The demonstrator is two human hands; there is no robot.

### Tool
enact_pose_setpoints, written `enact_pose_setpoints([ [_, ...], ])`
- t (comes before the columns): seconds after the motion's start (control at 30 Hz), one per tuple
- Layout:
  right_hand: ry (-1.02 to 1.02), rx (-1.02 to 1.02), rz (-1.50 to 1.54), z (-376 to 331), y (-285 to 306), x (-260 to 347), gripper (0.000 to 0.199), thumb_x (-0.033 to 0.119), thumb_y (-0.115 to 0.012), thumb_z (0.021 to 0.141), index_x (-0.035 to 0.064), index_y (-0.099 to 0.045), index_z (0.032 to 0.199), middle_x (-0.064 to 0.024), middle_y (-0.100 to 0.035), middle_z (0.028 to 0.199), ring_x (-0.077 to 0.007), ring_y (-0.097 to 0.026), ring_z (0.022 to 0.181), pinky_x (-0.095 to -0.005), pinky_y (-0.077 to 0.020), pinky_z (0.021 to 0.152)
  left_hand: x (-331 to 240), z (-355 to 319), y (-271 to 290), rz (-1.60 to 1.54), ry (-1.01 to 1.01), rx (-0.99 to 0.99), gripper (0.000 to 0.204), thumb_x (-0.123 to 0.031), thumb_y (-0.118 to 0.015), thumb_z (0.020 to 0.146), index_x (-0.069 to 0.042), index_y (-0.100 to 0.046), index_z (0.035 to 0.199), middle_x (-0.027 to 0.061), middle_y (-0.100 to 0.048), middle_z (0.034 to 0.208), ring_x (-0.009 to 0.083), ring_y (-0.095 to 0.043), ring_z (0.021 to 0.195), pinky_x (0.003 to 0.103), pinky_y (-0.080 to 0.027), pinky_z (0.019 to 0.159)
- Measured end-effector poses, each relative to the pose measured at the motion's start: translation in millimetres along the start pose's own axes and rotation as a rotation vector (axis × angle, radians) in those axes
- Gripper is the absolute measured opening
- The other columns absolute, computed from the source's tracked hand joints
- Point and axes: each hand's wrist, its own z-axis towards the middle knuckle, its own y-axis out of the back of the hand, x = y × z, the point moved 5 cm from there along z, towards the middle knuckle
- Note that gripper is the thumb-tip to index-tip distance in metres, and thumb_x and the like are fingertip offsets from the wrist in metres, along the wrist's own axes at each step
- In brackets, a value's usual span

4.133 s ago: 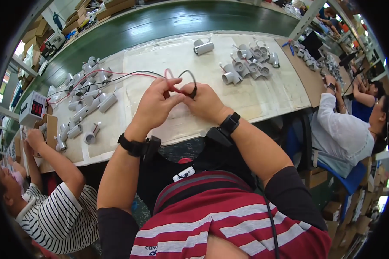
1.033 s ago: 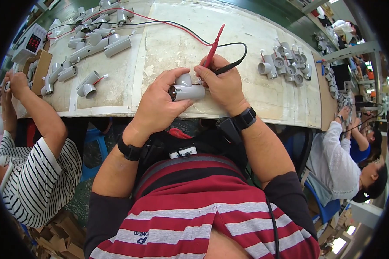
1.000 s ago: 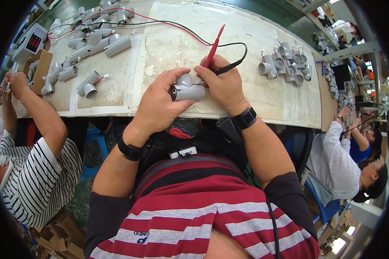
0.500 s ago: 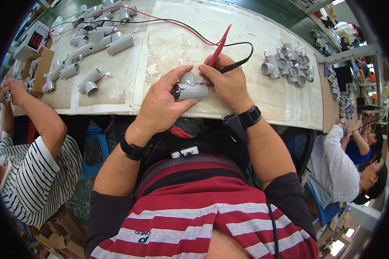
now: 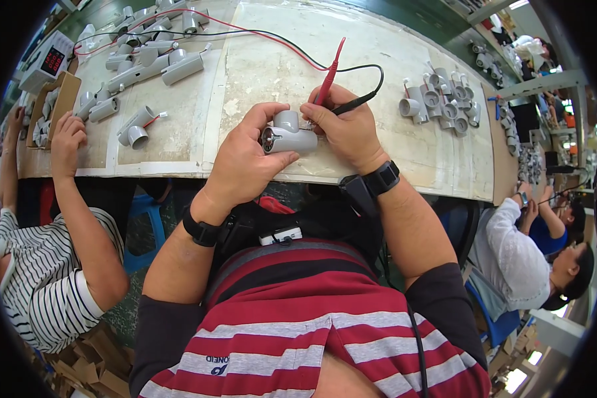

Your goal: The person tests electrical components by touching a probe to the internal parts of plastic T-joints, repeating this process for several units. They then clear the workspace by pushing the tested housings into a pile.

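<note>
My left hand point(image 5: 249, 146) is closed around a grey T-shaped plastic housing point(image 5: 297, 140), its open round end facing left with metal parts showing inside. Between the fingers of my right hand point(image 5: 346, 129) are a red test probe point(image 5: 328, 81) and a black test probe point(image 5: 356, 102), held together. Their tips are down at the housing's right side, by thin wires too small to make out clearly. Red and black leads run from the probes across the table to a power supply box point(image 5: 46, 63) with a red lit display at the far left.
Similar grey housings point(image 5: 154, 63) lie in a heap at the back left, and another group point(image 5: 441, 99) stands at the right. A cardboard box point(image 5: 65, 109) holds more parts beside a co-worker's hand point(image 5: 68, 136). Other people sit to the right.
The red probe has shifted slightly left and stands a little more upright. My hands keep their hold. The co-worker at left has moved a hand to the cardboard box.
</note>
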Motion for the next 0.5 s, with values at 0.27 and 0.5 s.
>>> enact_pose_setpoints([
  [0.27, 0.02, 0.019, 0.007, -1, -2, 1, 0.012, 0.01, -0.073, 0.098, 0.0033, -0.067, 0.107, 0.0003, -0.067, 0.085, -0.0061, -0.06, 0.072, -0.0216, -0.0479, 0.063, -5, -4, -5, -0.093, 0.026, 0.074, 0.07, 0.008, -0.079, 0.084, -0.006, -0.054, 0.147, 0.0072, -0.063, 0.129, 0.0156, -0.061, 0.117, 0.03, -0.051, 0.102],
  [0.5, 0.069, 0.028, 0.019, 1, 0, 4, 0.013, 0.009, -0.074, 0.098, 0.0033, -0.067, 0.108, 0.0015, -0.065, 0.086, -0.0058, -0.058, 0.072, -0.022, -0.0463, 0.062, -8, -3, -11, -0.041, -0.116, -0.005, 0.066, 0.002, -0.08, 0.079, -0.005, -0.059, 0.141, 0.0156, -0.069, 0.129, 0.0269, -0.068, 0.118, 0.036, -0.052, 0.103],
])
